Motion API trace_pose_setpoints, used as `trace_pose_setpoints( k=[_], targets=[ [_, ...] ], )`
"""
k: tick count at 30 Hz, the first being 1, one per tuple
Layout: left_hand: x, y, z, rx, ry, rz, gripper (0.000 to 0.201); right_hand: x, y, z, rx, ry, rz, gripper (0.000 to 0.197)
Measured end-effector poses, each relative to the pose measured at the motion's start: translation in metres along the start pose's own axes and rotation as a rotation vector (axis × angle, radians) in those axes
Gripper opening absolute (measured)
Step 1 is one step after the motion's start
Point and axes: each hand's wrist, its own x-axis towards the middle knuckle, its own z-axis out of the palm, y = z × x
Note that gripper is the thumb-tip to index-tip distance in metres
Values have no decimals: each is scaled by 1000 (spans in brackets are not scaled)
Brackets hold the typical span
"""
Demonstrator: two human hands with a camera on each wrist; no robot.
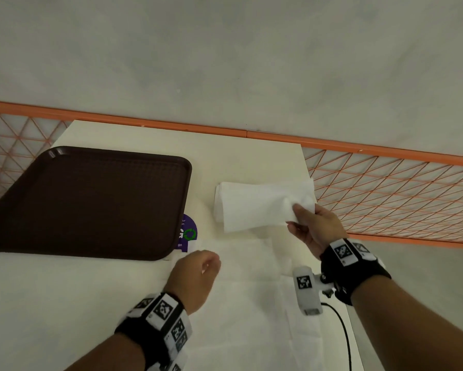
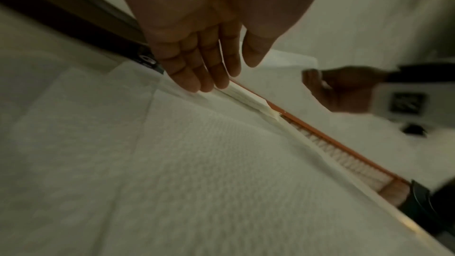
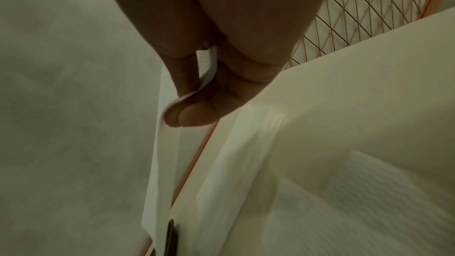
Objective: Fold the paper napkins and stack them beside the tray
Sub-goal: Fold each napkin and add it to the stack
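Note:
A dark brown tray [image 1: 86, 202] lies at the table's left. To its right my right hand [image 1: 295, 212] pinches one end of a folded white napkin [image 1: 254, 207] between thumb and fingers. The napkin hangs just over a small stack of folded napkins [image 1: 217, 199]; whether it touches the stack I cannot tell. The right wrist view shows that pinch [image 3: 192, 104] on the napkin [image 3: 160, 163], with the stack [image 3: 236, 163] below. My left hand [image 1: 211, 261] hovers with relaxed fingers [image 2: 209, 69] over unfolded napkins [image 1: 251, 295] spread near me, holding nothing.
A purple sticker [image 1: 188, 234] shows on the cream table [image 1: 238, 156] by the tray's right edge. An orange mesh fence [image 1: 385, 194] runs behind and to the right of the table. A black cable [image 1: 342, 330] hangs from my right wrist camera.

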Motion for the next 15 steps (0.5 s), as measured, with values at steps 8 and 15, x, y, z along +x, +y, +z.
trace_pose_setpoints(
  k=[8,15],
  targets=[
    [2,1,-1,281,-147,110,31,58,1,20,-158,95,55,7],
    [10,7,-2,441,-144,142,35,96,14,20,-903,246,-16,35]
  ],
)
